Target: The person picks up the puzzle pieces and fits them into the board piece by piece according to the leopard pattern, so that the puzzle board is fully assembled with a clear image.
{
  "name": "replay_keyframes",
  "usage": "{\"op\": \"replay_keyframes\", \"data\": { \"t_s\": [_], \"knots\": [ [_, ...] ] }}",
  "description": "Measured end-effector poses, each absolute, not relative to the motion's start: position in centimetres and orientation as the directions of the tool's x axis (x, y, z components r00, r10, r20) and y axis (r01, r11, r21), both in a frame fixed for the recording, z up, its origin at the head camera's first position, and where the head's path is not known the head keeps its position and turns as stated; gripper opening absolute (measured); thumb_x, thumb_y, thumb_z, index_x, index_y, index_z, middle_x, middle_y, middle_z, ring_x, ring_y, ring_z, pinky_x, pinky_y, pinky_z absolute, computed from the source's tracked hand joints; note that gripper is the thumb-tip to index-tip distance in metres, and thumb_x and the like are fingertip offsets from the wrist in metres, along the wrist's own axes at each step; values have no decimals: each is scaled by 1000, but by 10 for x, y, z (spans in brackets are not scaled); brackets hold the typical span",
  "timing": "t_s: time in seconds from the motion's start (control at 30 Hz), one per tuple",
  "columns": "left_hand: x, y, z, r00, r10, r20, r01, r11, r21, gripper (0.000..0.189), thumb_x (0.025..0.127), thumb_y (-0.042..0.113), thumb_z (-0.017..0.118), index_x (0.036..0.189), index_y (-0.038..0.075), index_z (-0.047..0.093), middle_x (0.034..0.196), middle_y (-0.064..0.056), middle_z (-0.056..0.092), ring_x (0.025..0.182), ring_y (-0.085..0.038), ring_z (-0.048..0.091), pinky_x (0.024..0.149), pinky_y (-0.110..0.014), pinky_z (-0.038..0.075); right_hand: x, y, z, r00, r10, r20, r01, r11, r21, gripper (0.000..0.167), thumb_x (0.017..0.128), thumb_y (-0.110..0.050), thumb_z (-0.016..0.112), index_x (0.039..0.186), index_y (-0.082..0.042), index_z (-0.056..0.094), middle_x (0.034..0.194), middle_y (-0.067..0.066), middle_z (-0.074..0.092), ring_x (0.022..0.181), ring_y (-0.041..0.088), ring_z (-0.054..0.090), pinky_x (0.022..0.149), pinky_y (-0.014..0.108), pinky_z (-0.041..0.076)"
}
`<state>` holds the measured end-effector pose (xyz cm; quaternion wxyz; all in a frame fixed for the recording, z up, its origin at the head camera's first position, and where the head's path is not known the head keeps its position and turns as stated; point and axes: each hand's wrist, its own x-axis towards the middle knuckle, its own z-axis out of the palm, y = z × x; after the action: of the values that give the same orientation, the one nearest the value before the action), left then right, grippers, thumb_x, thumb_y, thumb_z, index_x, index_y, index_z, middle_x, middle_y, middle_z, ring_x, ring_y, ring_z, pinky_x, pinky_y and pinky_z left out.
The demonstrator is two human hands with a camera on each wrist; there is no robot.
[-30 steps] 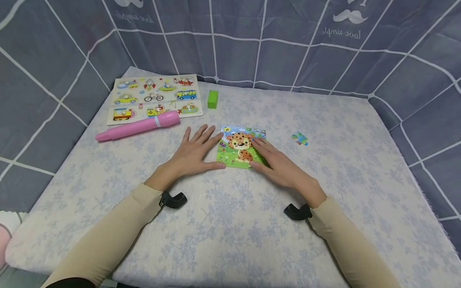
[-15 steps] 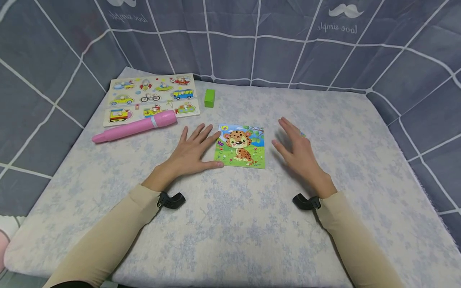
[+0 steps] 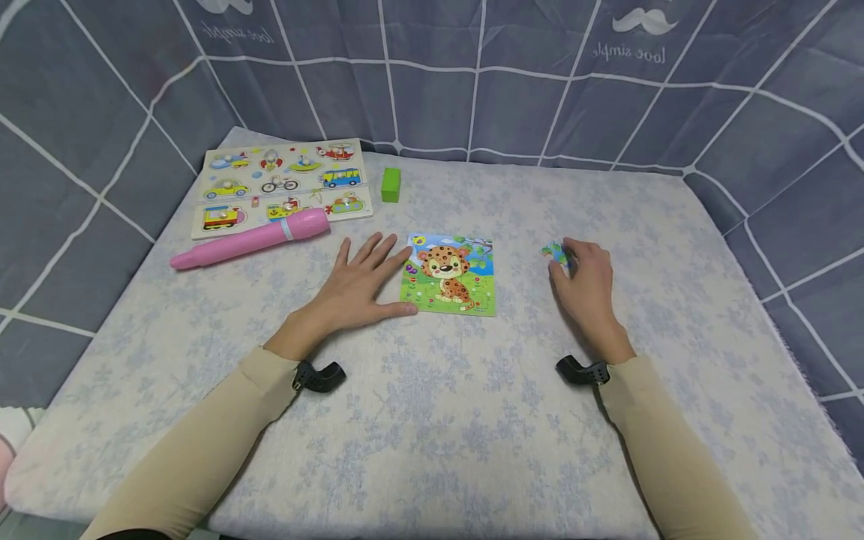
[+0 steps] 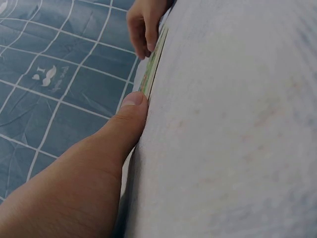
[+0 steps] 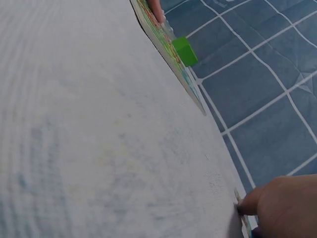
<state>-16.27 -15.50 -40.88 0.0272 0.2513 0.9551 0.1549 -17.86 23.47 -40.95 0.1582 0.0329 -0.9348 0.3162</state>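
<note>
A square leopard jigsaw puzzle [image 3: 451, 274] lies flat on the table in the head view. My left hand [image 3: 354, 289] rests beside it with fingers spread, the index tip and thumb tip at its left edge. In the left wrist view the thumb [image 4: 130, 106] meets the puzzle's edge. To the right of the puzzle, my right hand [image 3: 589, 281] pinches a small blue-green jigsaw piece [image 3: 553, 253] between thumb and fingers. The right wrist view shows the thumb against the edge of that piece [image 5: 243, 220]; the hand hides part of it.
At the back left lies a wooden vehicle peg board [image 3: 283, 180], with a thick pink pen-shaped toy [image 3: 250, 240] across its front edge. A green block [image 3: 391, 185] stands right of the board. A grey checked curtain [image 3: 432, 105] rises behind the table [image 3: 432, 435].
My right hand has lifted off the leopard puzzle, moved right and closed its fingers on the small jigsaw piece. The left hand has stayed at the puzzle's left edge.
</note>
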Motion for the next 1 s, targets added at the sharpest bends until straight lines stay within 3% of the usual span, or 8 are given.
{"op": "replay_keyframes", "data": {
  "t_s": [0.23,0.53,0.8,1.0],
  "knots": [
    [-162,-155,-408,-873,488,28,471,825,311,101,91,72,66,170,26,23,178,-10,16,166,-33,5,127,-69,-6,-178,234,-411,-941,74,331,-162,760,-630,42,97,-3,71,136,9,62,120,31,57,106,46,51,94,54,38],
    [-163,-155,-409,-870,491,32,476,823,309,101,90,73,65,170,26,24,177,-10,16,166,-33,5,127,-70,-5,-176,235,-413,-928,149,343,-154,683,-714,39,99,1,65,139,0,67,116,27,54,97,38,64,78,12,43],
    [-162,-155,-409,-871,489,36,475,823,313,101,90,73,65,170,26,24,178,-10,16,166,-33,5,127,-70,-5,-176,234,-401,-952,185,244,-63,662,-747,32,103,-9,67,134,-3,68,123,22,61,99,24,61,81,22,46],
    [-162,-156,-409,-868,495,34,480,819,313,102,90,73,65,170,26,23,178,-10,15,165,-34,5,126,-70,-5,-177,217,-390,-965,159,206,-77,582,-809,26,102,-13,70,126,-2,72,116,18,68,87,2,60,71,12,49]
  ]
}}
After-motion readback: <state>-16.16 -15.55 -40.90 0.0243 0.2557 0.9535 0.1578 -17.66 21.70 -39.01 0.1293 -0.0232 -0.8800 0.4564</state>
